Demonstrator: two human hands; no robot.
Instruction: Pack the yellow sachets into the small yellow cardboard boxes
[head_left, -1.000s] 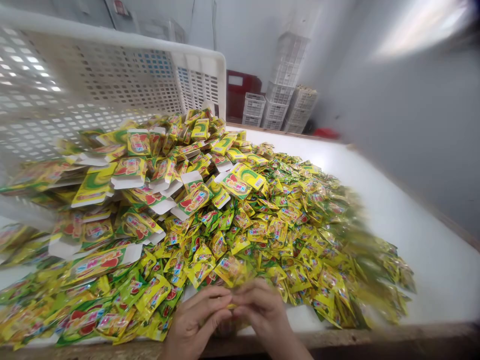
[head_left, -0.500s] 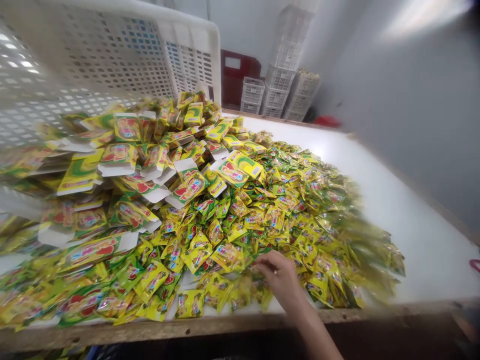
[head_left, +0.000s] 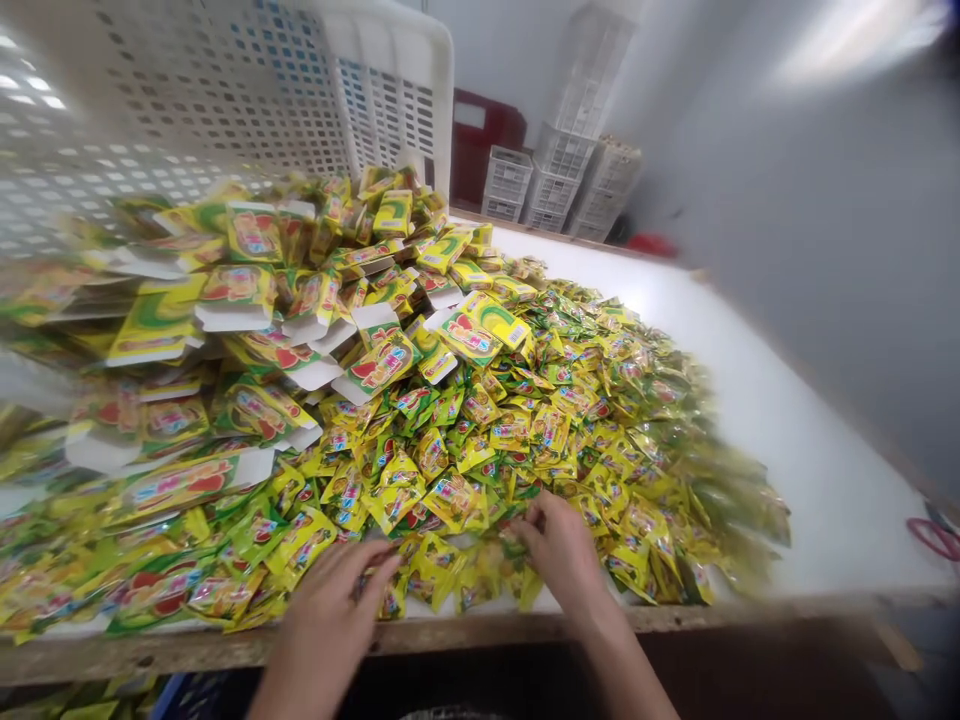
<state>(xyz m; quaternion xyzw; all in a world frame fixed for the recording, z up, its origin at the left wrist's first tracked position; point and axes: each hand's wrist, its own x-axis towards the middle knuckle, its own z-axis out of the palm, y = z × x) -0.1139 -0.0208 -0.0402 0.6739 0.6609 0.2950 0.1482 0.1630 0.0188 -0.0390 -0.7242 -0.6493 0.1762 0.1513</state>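
A heap of small yellow-and-green candy sachets (head_left: 551,430) spreads over the white tabletop. At its front edge, my left hand (head_left: 341,590) reaches over a sachet (head_left: 394,600), thumb and curved fingers slightly apart. My right hand (head_left: 559,545) lies to the right of it, among the sachets, with thumb and fingertips pinched together. Whatever is between those fingertips is too small or hidden to make out. Between the two hands lie several yellow sachets (head_left: 435,572). Open-ended printed cartons (head_left: 379,362) are piled on the left, overlapping the heap.
A white perforated crate (head_left: 394,90) stands tilted behind the cartons. Stacked crates (head_left: 555,180) and a dark red object (head_left: 487,140) are at the back. Pink-handled scissors (head_left: 934,537) lie near the right edge. The table's wooden front edge (head_left: 450,630) runs below my hands.
My left hand has come into view from below and reached the sachets at the front edge. My right hand stays nearly in place, still pinched. The view has shifted slightly.
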